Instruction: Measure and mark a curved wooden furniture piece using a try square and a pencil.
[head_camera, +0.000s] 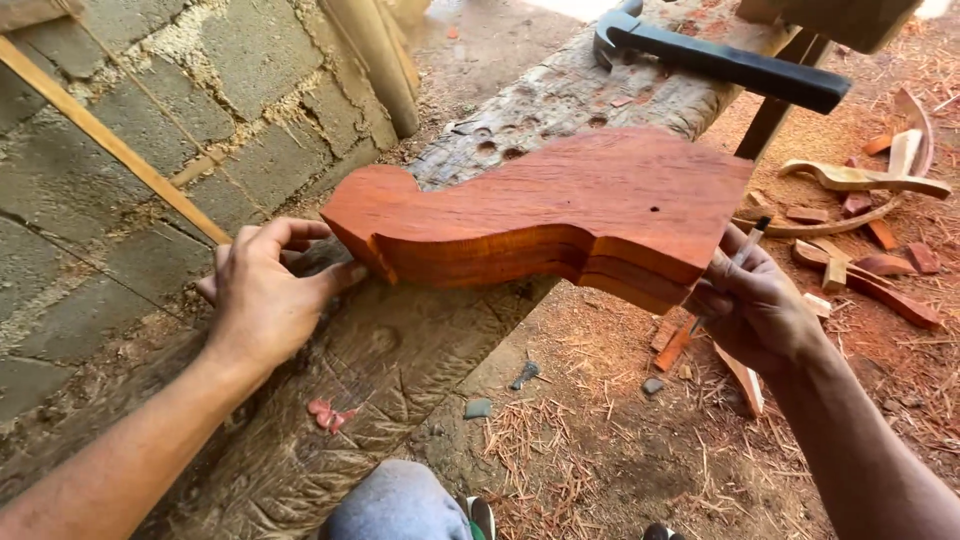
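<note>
Single head view, looking steeply down, close over log workbench (560, 100).

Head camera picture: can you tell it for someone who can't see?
A curvy red wood piece rests on a rough log, steadied by the left hand. The right hand holds a pen at its edge; a hammer lies beyond.

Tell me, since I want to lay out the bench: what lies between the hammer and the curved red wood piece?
In the head view, only bare log surface, pitted with round dents, separates the hammer from the curved red wood piece.
</note>
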